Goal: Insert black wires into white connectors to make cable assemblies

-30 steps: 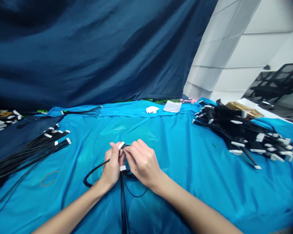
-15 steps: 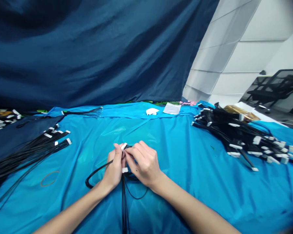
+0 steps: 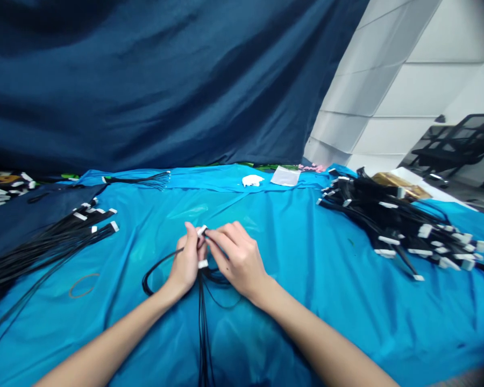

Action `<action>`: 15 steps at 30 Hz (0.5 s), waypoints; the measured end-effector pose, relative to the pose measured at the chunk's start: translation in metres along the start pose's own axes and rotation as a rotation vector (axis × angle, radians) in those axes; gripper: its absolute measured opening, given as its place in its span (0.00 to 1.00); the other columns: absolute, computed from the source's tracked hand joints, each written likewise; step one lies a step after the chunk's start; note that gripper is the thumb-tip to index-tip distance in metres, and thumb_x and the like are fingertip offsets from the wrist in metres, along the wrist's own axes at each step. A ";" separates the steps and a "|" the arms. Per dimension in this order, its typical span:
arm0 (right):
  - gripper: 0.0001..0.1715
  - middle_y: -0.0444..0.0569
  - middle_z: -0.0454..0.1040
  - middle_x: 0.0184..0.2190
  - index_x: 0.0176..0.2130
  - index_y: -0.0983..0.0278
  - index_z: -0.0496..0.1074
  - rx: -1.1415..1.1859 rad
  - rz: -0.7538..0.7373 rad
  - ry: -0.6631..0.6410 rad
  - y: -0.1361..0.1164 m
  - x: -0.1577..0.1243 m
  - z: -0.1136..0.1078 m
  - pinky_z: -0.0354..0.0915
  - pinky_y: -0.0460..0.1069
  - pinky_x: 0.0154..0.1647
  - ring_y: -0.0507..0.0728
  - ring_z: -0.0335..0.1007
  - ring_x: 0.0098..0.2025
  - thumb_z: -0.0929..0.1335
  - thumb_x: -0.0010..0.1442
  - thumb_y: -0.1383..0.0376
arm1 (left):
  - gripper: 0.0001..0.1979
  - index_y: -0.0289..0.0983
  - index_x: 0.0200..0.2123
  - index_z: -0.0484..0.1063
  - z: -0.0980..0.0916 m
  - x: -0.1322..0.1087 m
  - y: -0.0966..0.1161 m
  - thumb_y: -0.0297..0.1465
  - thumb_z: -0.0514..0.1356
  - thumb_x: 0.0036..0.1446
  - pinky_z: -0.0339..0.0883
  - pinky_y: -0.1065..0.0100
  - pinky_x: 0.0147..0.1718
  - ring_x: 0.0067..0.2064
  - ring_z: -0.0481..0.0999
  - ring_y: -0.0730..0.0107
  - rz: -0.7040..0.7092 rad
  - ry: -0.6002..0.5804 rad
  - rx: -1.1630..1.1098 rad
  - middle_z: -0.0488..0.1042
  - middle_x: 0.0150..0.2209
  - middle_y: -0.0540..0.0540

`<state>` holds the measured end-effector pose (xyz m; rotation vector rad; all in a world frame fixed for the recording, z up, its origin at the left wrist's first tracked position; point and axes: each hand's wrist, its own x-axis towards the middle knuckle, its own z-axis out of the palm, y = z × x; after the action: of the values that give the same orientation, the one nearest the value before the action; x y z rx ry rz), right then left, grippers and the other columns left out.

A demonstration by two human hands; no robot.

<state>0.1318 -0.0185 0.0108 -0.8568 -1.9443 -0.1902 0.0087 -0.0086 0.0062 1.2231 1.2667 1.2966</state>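
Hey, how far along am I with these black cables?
Seemingly done: the tangled heap on the right. In hand: left hand grips one looped bundle, right hand pinches its white connector. Seemingly left: straight cables fanned out on the left.

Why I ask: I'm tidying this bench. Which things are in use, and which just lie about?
In use: left hand and right hand, gripping the looped bundle of thin black cables with white plastic connectors.
Lying about: heaped black cables at right; fanned black cables at left; brown rubber band; clear plastic bag; crumpled white scrap.
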 end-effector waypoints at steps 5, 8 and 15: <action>0.10 0.52 0.70 0.37 0.41 0.68 0.69 0.103 -0.241 -0.004 -0.002 0.004 -0.007 0.63 0.51 0.45 0.56 0.61 0.44 0.62 0.58 0.71 | 0.27 0.37 0.16 0.53 -0.007 0.016 0.007 0.55 0.47 0.47 0.46 0.75 0.13 0.14 0.52 0.81 -0.156 0.128 -0.221 0.53 0.12 0.56; 0.09 0.51 0.72 0.35 0.38 0.69 0.70 0.133 -0.402 -0.119 -0.002 0.004 -0.004 0.65 0.50 0.43 0.55 0.63 0.43 0.62 0.59 0.69 | 0.26 0.37 0.17 0.52 -0.010 0.019 0.012 0.55 0.45 0.48 0.45 0.76 0.11 0.12 0.51 0.81 -0.293 0.120 -0.361 0.51 0.11 0.56; 0.11 0.50 0.72 0.34 0.37 0.69 0.71 0.072 -0.446 -0.136 -0.001 0.001 0.000 0.66 0.49 0.42 0.54 0.64 0.40 0.60 0.61 0.72 | 0.25 0.37 0.17 0.54 -0.011 0.017 0.014 0.52 0.47 0.51 0.44 0.77 0.09 0.11 0.51 0.81 -0.555 -0.007 -0.508 0.52 0.11 0.56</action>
<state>0.1310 -0.0191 0.0114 -0.3872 -2.2371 -0.3285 -0.0038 0.0070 0.0212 0.4695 1.0732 1.0963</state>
